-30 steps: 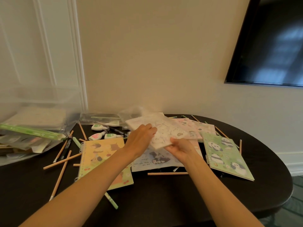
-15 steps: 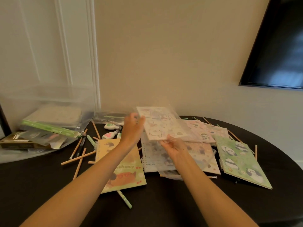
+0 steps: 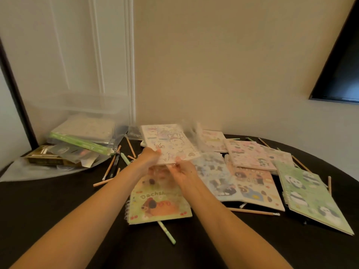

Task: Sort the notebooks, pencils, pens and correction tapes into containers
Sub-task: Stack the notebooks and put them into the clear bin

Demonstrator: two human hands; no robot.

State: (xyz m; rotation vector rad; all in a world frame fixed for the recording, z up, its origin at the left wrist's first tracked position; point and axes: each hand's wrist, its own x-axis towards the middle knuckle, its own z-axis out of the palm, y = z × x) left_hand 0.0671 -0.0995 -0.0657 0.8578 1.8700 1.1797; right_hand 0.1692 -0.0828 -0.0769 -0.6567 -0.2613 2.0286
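Note:
A white notebook (image 3: 169,142) with pastel drawings is held above the table, with my left hand (image 3: 149,158) gripping its near left corner and my right hand (image 3: 183,168) its near edge. Its clear wrapper (image 3: 191,133) hangs blurred at the far right side. Below lie a yellow dachshund notebook (image 3: 157,202), a blue notebook (image 3: 215,177), pink notebooks (image 3: 250,154) and a green panda notebook (image 3: 308,195). Pencils (image 3: 254,211) and a mint pen (image 3: 167,232) lie scattered. A clear container (image 3: 77,105) at the far left holds a pale notebook.
The dark round table (image 3: 58,206) ends at the right. A clear bag (image 3: 134,131) sits at the back. Green and brown packaging (image 3: 64,152) is piled on plastic at the left, in front of the container. A dark screen (image 3: 342,74) hangs on the wall.
Both hands lifted the white notebook off the pile and carried it left, toward the clear container. The camera view swung left.

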